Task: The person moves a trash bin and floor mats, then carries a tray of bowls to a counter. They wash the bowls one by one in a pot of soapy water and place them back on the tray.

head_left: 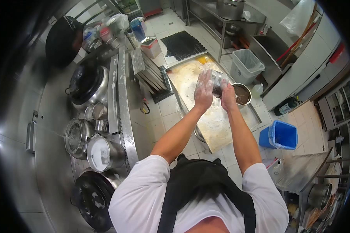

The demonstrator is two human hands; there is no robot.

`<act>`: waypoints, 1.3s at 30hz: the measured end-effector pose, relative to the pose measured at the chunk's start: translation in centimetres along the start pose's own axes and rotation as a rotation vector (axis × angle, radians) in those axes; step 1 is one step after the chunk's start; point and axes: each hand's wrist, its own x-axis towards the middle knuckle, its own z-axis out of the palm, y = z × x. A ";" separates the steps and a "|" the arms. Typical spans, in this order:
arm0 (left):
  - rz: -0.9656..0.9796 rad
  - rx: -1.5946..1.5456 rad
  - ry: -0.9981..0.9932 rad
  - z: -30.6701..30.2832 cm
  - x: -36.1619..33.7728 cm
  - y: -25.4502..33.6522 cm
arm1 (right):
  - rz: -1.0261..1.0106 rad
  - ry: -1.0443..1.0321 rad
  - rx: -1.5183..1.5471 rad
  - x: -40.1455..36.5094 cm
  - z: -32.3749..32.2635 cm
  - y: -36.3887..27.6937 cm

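Observation:
Both hands are stretched out over a large shallow metal tray point(217, 136) with a wet, yellowish-brown surface. My left hand point(204, 90), pale with a whitish coating, presses against the left side of a clear, shiny container-like object point(218, 79). On its other side, my right hand point(228, 94) is wrapped round it. Something dark shows at the lower end of the object, between the hands. Just right of my right hand, a round metal pot point(243, 95) of brown liquid stands at the tray's edge.
Pots and pans point(105, 153) crowd the steel counter on the left. Metal racks point(146, 70) stand behind the tray's left corner. To the right are a grey bin point(243, 70), a blue bin point(278, 135) and a sink point(266, 50). A black mat point(183, 44) lies beyond.

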 end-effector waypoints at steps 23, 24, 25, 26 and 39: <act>-1.009 -1.698 0.039 4.4 1.2 0.0 | -0.037 0.443 0.695 -1.1 -0.5 -0.4; -1.017 -1.696 0.034 4.5 0.7 0.1 | 0.011 0.532 0.700 -1.1 -0.6 0.3; -1.081 -1.551 0.014 4.7 0.3 -0.6 | 0.062 0.614 0.702 -1.1 -0.7 0.6; -1.130 -1.406 -0.002 4.3 0.6 -0.9 | 0.055 0.535 0.583 -1.7 -1.8 0.5; -0.850 -1.189 0.368 -4.9 -2.5 -7.1 | 0.334 0.283 -0.757 0.1 -5.6 9.4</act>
